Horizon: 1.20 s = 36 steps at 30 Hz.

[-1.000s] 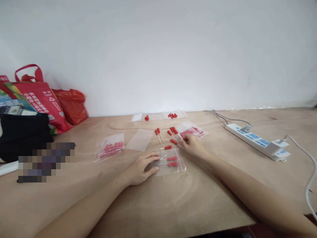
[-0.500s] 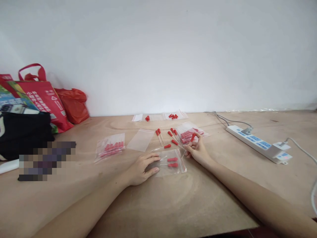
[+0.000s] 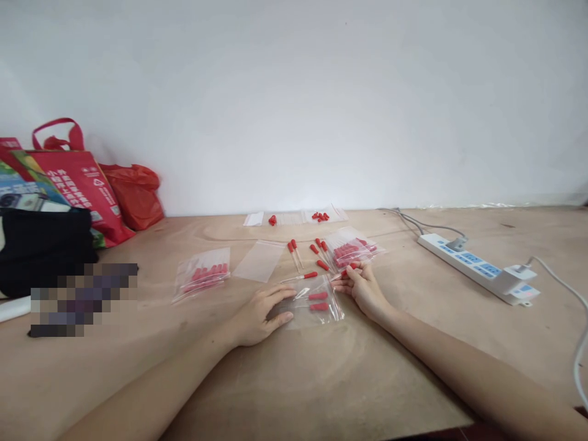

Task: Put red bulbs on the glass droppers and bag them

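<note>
A clear zip bag [image 3: 303, 317] lies flat on the table, and two droppers with red rubber bulbs [image 3: 318, 306] are inside it. My left hand [image 3: 264, 312] rests on the bag's left end, thumb and fingers apart. At the bag's right side, my right hand [image 3: 365, 291] pinches another dropper [image 3: 351, 268] close to its red bulb. The dropper's tip is hard to make out against the bag's mouth. Several loose droppers [image 3: 310, 275] lie just beyond the bag. A fuller bag of droppers [image 3: 356, 248] sits behind my right hand.
Another bag of droppers [image 3: 209, 269] lies left, beside a flat clear bag [image 3: 260, 260]. Loose red bulbs [image 3: 320, 217] sit on bags near the wall. A power strip [image 3: 478, 266] with cables is at right; shopping bags [image 3: 87, 190] stand at left.
My right hand has tilted its dropper, lowering the bulb and bringing the dropper to the zip bag's right end. My left hand stays on the bag.
</note>
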{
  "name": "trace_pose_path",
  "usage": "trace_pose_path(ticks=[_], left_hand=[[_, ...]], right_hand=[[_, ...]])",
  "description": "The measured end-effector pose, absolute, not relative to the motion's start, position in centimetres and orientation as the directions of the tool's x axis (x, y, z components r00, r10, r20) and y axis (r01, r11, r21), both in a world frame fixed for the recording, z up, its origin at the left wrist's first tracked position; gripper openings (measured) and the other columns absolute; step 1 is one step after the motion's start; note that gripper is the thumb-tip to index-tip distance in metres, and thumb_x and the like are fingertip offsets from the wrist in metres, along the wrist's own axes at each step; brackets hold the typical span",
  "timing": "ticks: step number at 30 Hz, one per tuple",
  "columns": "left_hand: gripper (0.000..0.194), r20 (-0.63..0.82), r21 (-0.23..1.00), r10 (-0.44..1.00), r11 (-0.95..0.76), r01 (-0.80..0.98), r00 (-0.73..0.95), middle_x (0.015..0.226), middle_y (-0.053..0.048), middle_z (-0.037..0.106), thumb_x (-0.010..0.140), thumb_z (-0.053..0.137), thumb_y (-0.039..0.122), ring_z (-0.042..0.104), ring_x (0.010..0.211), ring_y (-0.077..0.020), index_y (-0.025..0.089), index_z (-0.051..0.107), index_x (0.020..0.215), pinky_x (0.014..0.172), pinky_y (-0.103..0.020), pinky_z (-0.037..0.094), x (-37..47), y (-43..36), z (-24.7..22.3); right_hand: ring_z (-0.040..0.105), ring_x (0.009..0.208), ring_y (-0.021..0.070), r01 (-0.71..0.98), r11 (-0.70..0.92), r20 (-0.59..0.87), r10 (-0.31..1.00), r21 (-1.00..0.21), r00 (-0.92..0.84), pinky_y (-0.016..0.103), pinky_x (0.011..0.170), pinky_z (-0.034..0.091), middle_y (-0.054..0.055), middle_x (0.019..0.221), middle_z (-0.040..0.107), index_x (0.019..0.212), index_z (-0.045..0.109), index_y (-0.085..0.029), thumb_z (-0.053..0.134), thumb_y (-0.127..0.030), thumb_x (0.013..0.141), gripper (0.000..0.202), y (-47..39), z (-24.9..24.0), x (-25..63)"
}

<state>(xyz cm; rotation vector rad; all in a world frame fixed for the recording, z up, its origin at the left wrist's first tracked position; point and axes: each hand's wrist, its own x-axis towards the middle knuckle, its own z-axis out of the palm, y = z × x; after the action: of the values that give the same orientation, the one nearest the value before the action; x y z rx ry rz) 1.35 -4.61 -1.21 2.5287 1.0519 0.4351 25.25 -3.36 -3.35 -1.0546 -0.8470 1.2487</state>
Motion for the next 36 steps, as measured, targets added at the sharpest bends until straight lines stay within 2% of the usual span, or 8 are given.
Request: trace_pose_path(ticks=[6, 10, 15, 19, 24, 27, 30, 36], left_hand=[[0.038, 0.156, 0.465, 0.731, -0.648, 0.603, 0.664, 0.126, -0.005, 0.048, 0.083, 0.047, 0.034, 0.042, 0.116, -0.021, 0.025, 0.045, 0.12, 0.097, -0.039, 0.034, 1.4, -4.7, -1.2], [0.038, 0.152, 0.461, 0.725, -0.653, 0.601, 0.672, 0.125, -0.005, 0.049, 0.082, 0.047, 0.033, 0.042, 0.115, -0.0209, 0.024, 0.044, 0.12, 0.097, -0.039, 0.033, 1.5, -4.7, -1.1], [0.036, 0.17, 0.461, 0.716, -0.665, 0.588, 0.677, 0.123, -0.005, 0.049, 0.082, 0.048, 0.032, 0.044, 0.114, -0.02, 0.024, 0.046, 0.118, 0.097, -0.038, 0.034, 1.5, -4.7, -1.1], [0.036, 0.176, 0.468, 0.71, -0.67, 0.577, 0.682, 0.123, -0.005, 0.05, 0.082, 0.047, 0.031, 0.044, 0.113, -0.0203, 0.023, 0.046, 0.118, 0.096, -0.038, 0.035, 1.5, -4.6, -1.0], [0.037, 0.161, 0.449, 0.725, -0.658, 0.604, 0.67, 0.124, -0.006, 0.049, 0.083, 0.047, 0.032, 0.042, 0.115, -0.0206, 0.022, 0.045, 0.118, 0.098, -0.038, 0.033, 1.5, -4.5, -1.3], [0.034, 0.156, 0.45, 0.725, -0.657, 0.605, 0.671, 0.124, -0.005, 0.048, 0.083, 0.046, 0.032, 0.043, 0.115, -0.0204, 0.023, 0.047, 0.115, 0.097, -0.037, 0.034, 1.4, -4.5, -1.4], [0.028, 0.16, 0.465, 0.729, -0.651, 0.6, 0.666, 0.121, -0.005, 0.049, 0.082, 0.047, 0.032, 0.045, 0.112, -0.0198, 0.022, 0.048, 0.108, 0.095, -0.036, 0.035, 1.4, -4.6, -1.2], [0.013, 0.141, 0.508, 0.74, -0.624, 0.594, 0.658, 0.119, -0.006, 0.05, 0.081, 0.047, 0.029, 0.05, 0.105, -0.0196, 0.021, 0.045, 0.092, 0.089, -0.036, 0.038, 1.6, -4.9, -0.6]], right_hand=[[0.058, 0.053, 0.012, -0.162, -0.031, -0.045, 0.996, -0.986, 0.081, 0.029, 0.057, 0.05, -0.004, 0.06, 0.057, 0.073, 0.043, -0.02, 0.067, -0.03, 0.057, 0.031, -4.4, -3.4, 24.7], [0.059, 0.056, 0.015, -0.001, -0.011, -0.011, 1.0, -1.0, -0.021, 0.03, 0.056, 0.049, 0.001, 0.062, 0.062, 0.069, 0.054, -0.016, 0.07, -0.037, 0.052, 0.032, -4.5, -3.6, 24.8], [0.062, 0.068, 0.0186, 0.047, 0.07, 0.061, 0.985, -0.996, -0.162, 0.035, 0.069, 0.049, 0.004, 0.071, 0.066, 0.075, 0.063, -0.015, 0.065, -0.045, 0.059, 0.035, -4.1, -4.0, 25.0], [0.063, 0.071, 0.0185, 0.083, 0.104, 0.087, 0.979, -0.991, -0.184, 0.034, 0.07, 0.049, 0.004, 0.073, 0.067, 0.084, 0.063, -0.015, 0.064, -0.041, 0.062, 0.034, -4.2, -4.1, 25.0], [0.062, 0.077, 0.0185, 0.192, 0.172, 0.096, 0.931, -0.966, -0.352, 0.034, 0.071, 0.048, 0.004, 0.078, 0.066, 0.086, 0.064, -0.017, 0.051, -0.037, 0.074, 0.027, -4.7, -3.8, 25.2], [0.059, 0.074, 0.0175, 0.382, 0.287, 0.21, 0.95, -0.879, -0.231, 0.031, 0.067, 0.047, 0.006, 0.083, 0.064, 0.089, 0.062, -0.016, 0.05, -0.03, 0.075, 0.023, -4.4, -3.6, 25.6], [0.056, 0.078, 0.0174, 0.633, 0.341, 0.376, 0.923, -0.695, -0.085, 0.031, 0.069, 0.045, 0.009, 0.092, 0.059, 0.09, 0.061, -0.016, 0.052, -0.021, 0.072, 0.02, -3.4, -3.6, 26.3], [0.055, 0.072, 0.0151, 0.771, 0.245, 0.315, 0.947, -0.588, -0.06, 0.027, 0.067, 0.042, 0.005, 0.081, 0.06, 0.095, 0.054, -0.014, 0.051, -0.015, 0.072, 0.023, -1.3, -4.0, 27.2]])
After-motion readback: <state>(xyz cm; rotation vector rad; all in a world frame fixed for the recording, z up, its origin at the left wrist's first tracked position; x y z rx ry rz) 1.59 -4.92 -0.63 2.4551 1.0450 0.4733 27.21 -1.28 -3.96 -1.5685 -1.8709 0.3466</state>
